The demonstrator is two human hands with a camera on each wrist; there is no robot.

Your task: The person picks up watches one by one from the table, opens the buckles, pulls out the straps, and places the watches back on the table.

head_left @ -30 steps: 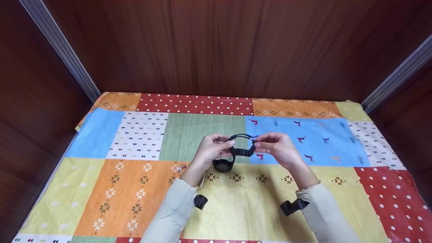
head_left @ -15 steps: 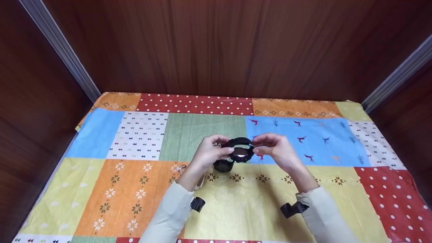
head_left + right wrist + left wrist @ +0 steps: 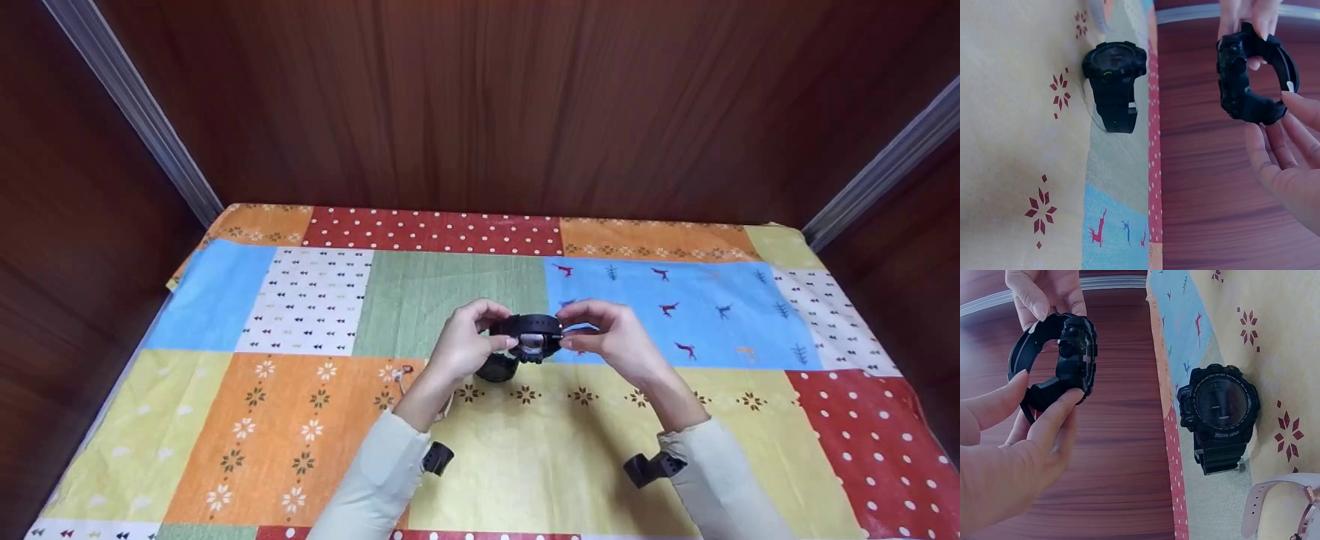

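1 black watch (image 3: 534,325) is held between the 2 hands (image 3: 466,341).

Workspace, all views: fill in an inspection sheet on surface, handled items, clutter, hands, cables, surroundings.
Surface: multicoloured patchwork cloth.
Handled items: raised black watch, off the cloth.
Clutter: second black watch lying on the cloth; pale-strapped watch nearby, cut off by the left wrist view's edge.
Hands: left hand and right hand grip opposite sides of the raised black watch.
Cables: nothing seen for certain.
Surroundings: dark wood panel behind.
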